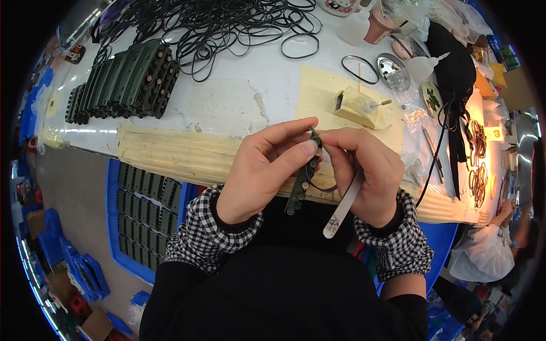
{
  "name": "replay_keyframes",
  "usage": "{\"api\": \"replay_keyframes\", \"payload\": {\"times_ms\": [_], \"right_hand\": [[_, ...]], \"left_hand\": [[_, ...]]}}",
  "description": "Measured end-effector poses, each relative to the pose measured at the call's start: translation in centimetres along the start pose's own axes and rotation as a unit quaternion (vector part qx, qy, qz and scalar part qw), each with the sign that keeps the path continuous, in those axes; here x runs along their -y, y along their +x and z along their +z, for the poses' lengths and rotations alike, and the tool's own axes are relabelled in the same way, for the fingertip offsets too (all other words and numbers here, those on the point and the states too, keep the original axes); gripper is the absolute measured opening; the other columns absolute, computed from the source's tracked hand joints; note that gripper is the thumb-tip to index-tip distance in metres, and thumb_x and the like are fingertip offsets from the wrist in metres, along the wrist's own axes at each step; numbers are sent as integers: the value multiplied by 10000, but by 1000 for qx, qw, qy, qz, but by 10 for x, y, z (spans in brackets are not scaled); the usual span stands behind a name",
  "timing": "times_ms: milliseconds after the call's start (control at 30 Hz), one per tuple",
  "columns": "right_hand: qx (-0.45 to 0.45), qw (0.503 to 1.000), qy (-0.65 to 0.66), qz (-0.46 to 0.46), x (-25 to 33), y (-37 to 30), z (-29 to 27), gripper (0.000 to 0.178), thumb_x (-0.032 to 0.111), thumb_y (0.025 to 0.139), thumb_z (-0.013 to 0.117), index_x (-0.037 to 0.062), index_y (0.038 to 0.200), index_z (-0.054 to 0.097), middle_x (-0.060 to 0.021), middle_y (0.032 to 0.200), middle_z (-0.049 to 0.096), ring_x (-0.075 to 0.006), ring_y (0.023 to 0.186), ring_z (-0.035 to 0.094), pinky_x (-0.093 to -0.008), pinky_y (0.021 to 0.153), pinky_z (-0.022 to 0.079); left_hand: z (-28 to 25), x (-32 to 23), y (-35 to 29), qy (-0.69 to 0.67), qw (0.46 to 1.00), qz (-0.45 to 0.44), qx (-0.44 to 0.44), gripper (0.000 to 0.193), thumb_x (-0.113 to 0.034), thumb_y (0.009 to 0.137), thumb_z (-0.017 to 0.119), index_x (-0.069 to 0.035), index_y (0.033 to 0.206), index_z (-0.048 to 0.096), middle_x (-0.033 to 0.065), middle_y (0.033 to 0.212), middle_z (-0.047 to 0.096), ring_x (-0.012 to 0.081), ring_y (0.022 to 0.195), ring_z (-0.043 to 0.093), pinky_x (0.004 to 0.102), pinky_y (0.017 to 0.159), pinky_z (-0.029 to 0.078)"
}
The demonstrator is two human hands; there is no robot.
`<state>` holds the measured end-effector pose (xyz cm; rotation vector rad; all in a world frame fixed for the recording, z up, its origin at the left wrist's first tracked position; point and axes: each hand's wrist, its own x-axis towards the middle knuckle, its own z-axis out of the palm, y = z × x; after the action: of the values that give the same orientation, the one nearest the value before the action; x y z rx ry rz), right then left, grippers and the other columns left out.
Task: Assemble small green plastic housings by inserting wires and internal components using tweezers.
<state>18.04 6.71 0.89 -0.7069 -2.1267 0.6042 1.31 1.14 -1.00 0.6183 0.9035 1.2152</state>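
My left hand (256,170) is closed on a narrow dark green plastic strip with small brown wheels (297,196), which I hold tilted over the table's near edge. A thin black band (324,188) loops out from the strip toward my right hand (372,165). That hand is closed too, with a flat pale stick (344,207) lying across its palm and pointing down. Its thumb and forefinger pinch at the strip's upper end, touching the left fingertips. What exactly they pinch there is hidden.
Stacked green wheeled strips (128,79) stand at the far left beside a heap of black bands (227,25). A tape-wrapped block (358,108) sits ahead on the right, near a round metal tin (392,71). Below left, a blue tray (114,221) holds several green strips.
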Motion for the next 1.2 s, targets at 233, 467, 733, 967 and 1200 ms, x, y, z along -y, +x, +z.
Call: {"api": "replay_keyframes", "payload": {"times_ms": [233, 467, 733, 967, 1200], "right_hand": [[-13, 997, -35, -61, -4, -2, 3, 202, -34, 761, 666, -13, 957, 621, -118, 863, 669, -258, 703, 658, -312, 577, 503], [5, 1000, -4, 15, 0, 1, -2, 195, -34, 776, 662, -8, 969, 651, -109, 802, 658, -240, 678, 650, -298, 574, 499], [-39, 998, -18, 47, 10, 0, -1, 133, -29, 800, 668, 3, 929, 674, -112, 752, 650, -239, 640, 644, -288, 579, 506], [-26, 996, -29, 76, 13, -4, 1, 118, -6, 806, 668, 23, 920, 662, -109, 745, 652, -242, 600, 624, -296, 545, 483], [-23, 998, -21, 60, 8, -3, 2, 103, 14, 816, 660, 38, 916, 658, -92, 718, 638, -238, 566, 602, -307, 521, 460]], "left_hand": [[2, 1, 1, 11, 1000, -4, -16, 411, -89, 937, 585, 23, 1319, 483, 60, 1014, 615, 90, 905, 599, 224, 799, 505], [2, 4, 5, 59, 994, 75, 48, 402, -106, 981, 499, -71, 1364, 383, 38, 1005, 566, 63, 920, 550, 215, 810, 462], [5, 10, 6, 102, 984, 137, 58, 247, -128, 990, 470, -78, 1225, 415, 29, 987, 540, 46, 880, 529, 210, 782, 458], [11, 6, 4, 46, 991, 124, 35, 236, -142, 993, 471, -77, 1215, 425, 18, 908, 536, 40, 826, 524, 187, 733, 445], [3, 12, 7, 75, 987, 131, 52, 187, -146, 1001, 451, -73, 1172, 432, 14, 903, 537, 43, 818, 528, 187, 712, 446]]}}
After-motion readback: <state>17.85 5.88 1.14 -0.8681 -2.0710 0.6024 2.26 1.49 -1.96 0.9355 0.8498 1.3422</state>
